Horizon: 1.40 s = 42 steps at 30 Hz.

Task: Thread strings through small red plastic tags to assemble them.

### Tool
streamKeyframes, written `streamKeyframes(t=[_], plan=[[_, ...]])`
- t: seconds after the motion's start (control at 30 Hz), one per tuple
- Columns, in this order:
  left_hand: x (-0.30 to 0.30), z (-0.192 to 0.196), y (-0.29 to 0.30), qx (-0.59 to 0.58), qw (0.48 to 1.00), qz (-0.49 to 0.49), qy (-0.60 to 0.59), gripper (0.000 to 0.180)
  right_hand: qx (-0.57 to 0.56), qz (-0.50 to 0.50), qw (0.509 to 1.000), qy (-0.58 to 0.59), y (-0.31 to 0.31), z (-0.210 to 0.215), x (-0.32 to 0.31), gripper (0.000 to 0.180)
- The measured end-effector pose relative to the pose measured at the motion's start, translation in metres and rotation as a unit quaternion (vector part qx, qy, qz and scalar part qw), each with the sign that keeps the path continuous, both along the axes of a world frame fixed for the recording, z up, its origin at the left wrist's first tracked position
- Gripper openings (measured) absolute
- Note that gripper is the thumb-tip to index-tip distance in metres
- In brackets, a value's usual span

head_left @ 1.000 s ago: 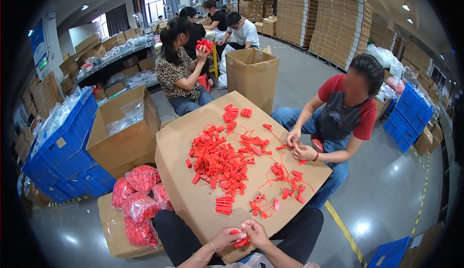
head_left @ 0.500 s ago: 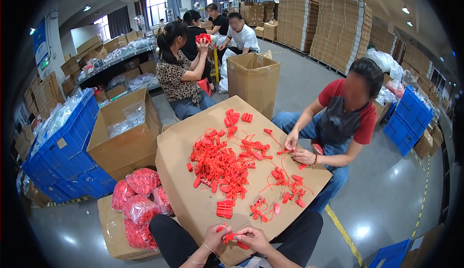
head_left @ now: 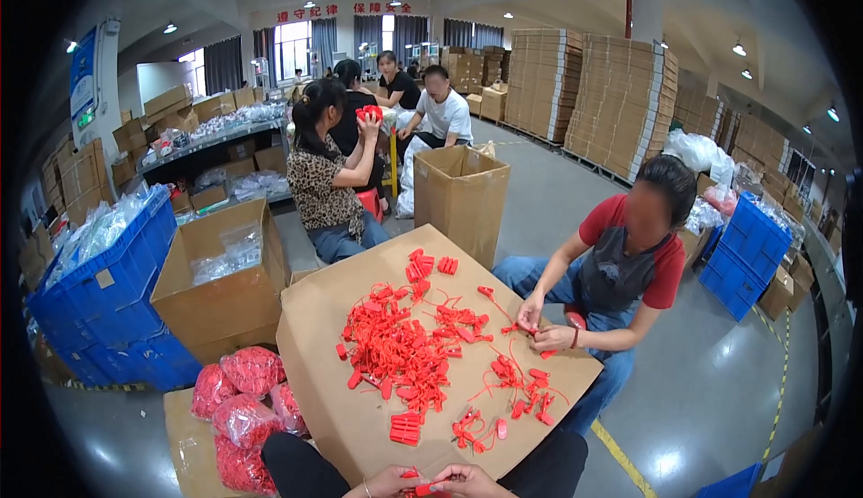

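Observation:
At the lower edge, my left hand (head_left: 390, 482) and my right hand (head_left: 467, 480) are close together, fingers pinched on a small red plastic piece (head_left: 422, 490) with a cord. The lower part of both hands is cut off by the picture's edge. Just beyond them, a neat row of red pieces (head_left: 405, 428) lies on a cardboard surface (head_left: 333, 408). Right of that row is a loose cluster of corded red pieces (head_left: 474, 430). A large tangled heap of the same pieces (head_left: 395, 345) covers the middle of the cardboard.
Across the right corner, a co-worker's hands (head_left: 544, 334) handle another red piece. Clear bags of red pieces (head_left: 247, 422) lie at my left, below an open carton (head_left: 211, 309) and blue crates (head_left: 117, 291). A tall carton (head_left: 458, 206) stands beyond the cardboard.
The view has tilted up, so my hands and the cardboard sit lower in the picture. Both my hands still hold the red piece. The co-worker's hands keep at theirs.

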<state>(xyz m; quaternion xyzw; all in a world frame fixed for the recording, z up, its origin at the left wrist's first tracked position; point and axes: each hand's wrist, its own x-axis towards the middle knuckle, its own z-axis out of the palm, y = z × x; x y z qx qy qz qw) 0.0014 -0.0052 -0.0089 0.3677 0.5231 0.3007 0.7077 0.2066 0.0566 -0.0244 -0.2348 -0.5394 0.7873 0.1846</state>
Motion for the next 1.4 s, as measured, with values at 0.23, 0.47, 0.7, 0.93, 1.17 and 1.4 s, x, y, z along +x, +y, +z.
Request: streamKeyframes(t=[0.23,0.47,0.7,0.93,1.17,1.4], plan=[[-0.011,0.003,0.009,-0.006,0.998,-0.063,-0.004,0.018,-0.04,0.036,0.998,0.013,0.009,-0.006,0.007,0.014],[-0.013,-0.013,0.003,0.041,0.997,-0.063,0.022,0.019,0.335,0.052,0.931,-0.137,0.015,0.028,0.006,0.014],[0.006,0.007,0.005,-0.015,0.999,0.046,-0.017,0.019,0.347,-0.203,0.902,-0.158,-0.003,0.033,-0.014,0.013],[0.004,0.009,-0.006,-0.006,0.997,0.049,-0.059,0.028,0.44,-0.285,0.838,-0.154,0.002,0.014,-0.016,0.013],[0.003,0.001,-0.007,-0.014,0.988,0.105,-0.116,0.034,0.363,-0.312,0.866,-0.148,0.005,0.022,-0.006,0.012],[0.021,0.004,0.003,-0.009,0.979,0.18,-0.096,0.025,0.346,-0.325,0.869,-0.138,0.0,0.006,-0.015,0.011]])
